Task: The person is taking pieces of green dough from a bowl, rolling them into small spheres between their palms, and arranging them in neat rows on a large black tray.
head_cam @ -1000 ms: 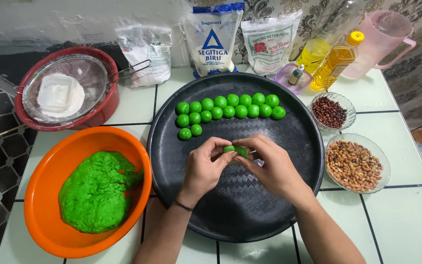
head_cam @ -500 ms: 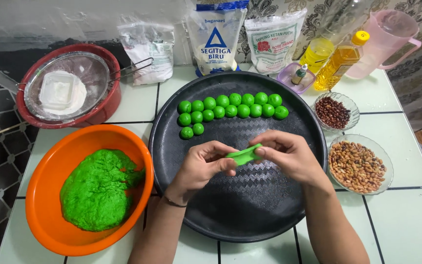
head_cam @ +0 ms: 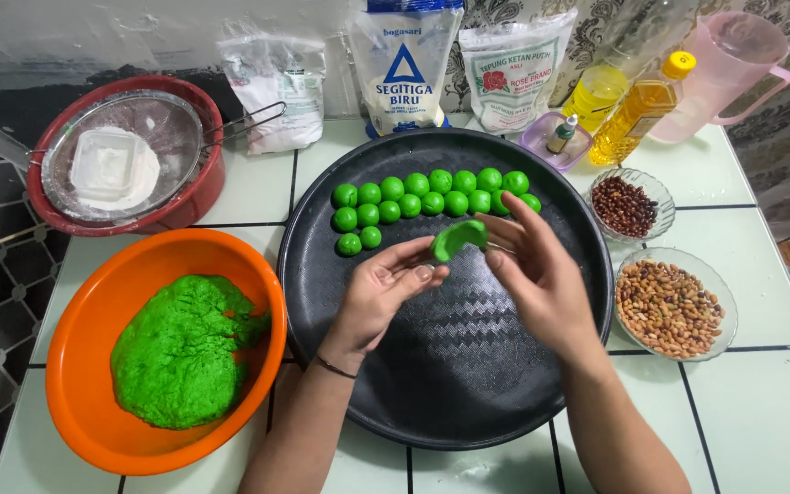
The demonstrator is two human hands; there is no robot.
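Note:
Over the round black tray [head_cam: 468,384], my right hand [head_cam: 537,274] holds a flattened, cupped piece of green dough [head_cam: 456,239] in its fingertips. My left hand [head_cam: 381,293] hovers just left of it, fingers loosely apart, its tips close to the dough piece. Several small green dough balls [head_cam: 432,197] lie in rows at the tray's far side. A big lump of green dough [head_cam: 185,352] fills the orange bowl [head_cam: 75,366] to the left.
A glass bowl of peanuts [head_cam: 669,306] and a smaller bowl of dark beans [head_cam: 628,206] stand right of the tray. A red bowl with a sieve [head_cam: 125,169], flour bags [head_cam: 404,64], oil bottles [head_cam: 637,110] and a pink jug [head_cam: 724,64] line the back.
The dough piece went from a small lump pinched by both hands to a flattened cup held by my right hand. My left hand has come off it.

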